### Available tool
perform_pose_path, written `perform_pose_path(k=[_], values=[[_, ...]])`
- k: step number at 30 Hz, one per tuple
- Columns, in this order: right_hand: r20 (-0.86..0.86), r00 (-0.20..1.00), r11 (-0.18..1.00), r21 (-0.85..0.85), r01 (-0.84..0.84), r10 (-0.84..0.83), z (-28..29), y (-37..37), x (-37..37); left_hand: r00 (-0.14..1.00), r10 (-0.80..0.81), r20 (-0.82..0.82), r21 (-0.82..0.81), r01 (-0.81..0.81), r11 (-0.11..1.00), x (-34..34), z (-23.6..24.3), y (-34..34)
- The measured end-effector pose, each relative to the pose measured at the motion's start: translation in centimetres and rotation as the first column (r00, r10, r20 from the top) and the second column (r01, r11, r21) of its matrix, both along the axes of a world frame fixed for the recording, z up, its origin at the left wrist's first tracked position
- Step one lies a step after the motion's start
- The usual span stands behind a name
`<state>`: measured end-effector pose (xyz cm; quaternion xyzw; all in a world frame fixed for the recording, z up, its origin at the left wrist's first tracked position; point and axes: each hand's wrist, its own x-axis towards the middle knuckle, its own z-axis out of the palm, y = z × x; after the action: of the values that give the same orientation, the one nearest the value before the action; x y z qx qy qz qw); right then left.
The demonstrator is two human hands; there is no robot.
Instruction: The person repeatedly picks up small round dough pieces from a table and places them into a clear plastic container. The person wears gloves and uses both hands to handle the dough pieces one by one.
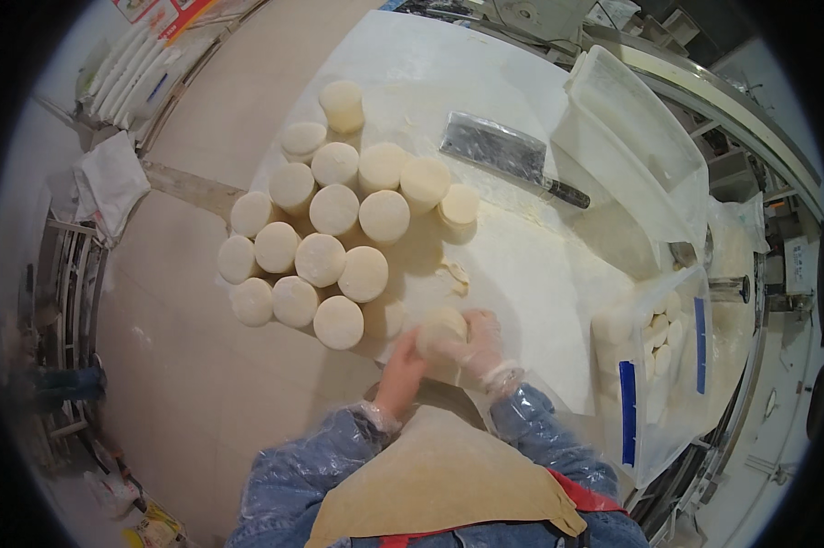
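Observation:
Both hands are at the near edge of the white board (531,301), closed around a pale round stack of dough wrappers (445,323). My left hand (399,376) presses its left side, and my right hand (481,351), in a clear glove, wraps its right side; the fingers are a little blurred. Just left of the hands, many more floury cylinder-shaped stacks of wrappers (336,210) stand upright and close together. One short stack (459,206) sits at the group's right. A small dough scrap (455,278) lies beyond my hands.
A cleaver (505,151) with a black handle lies toward the far right of the board. On the right stand a translucent plastic bin (631,137) and a clear container (651,411) with blue strips, pale pieces inside. White packages (129,73) sit at the far left.

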<state>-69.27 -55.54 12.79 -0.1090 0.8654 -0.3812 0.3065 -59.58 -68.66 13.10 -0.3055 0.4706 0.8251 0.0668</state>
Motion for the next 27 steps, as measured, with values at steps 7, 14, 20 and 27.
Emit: perform_pose_path(k=[7,14,20,27], values=[[-0.675,0.732,0.978,-0.2,-0.062,-0.091,-0.3,-0.3,-2.3,0.995,-0.068,-0.068,-0.267,0.048,0.962,2.8,1.7,-0.8],[-0.736,0.67,0.949,-0.271,-0.163,-0.095,-2.1,-5.5,-6.0,0.998,-0.04,-0.048,-0.258,0.026,0.966,5.0,0.5,-0.5],[-0.636,0.746,0.891,-0.433,-0.135,-0.196,-3.2,-3.7,-5.4,0.995,0.076,0.063,-0.231,-0.06,0.971,5.0,0.2,-1.0],[-0.748,0.642,0.924,-0.345,-0.162,-0.167,-3.8,-4.9,-5.8,0.998,0.051,-0.036,-0.239,-0.058,0.969,5.3,0.0,-0.8]])
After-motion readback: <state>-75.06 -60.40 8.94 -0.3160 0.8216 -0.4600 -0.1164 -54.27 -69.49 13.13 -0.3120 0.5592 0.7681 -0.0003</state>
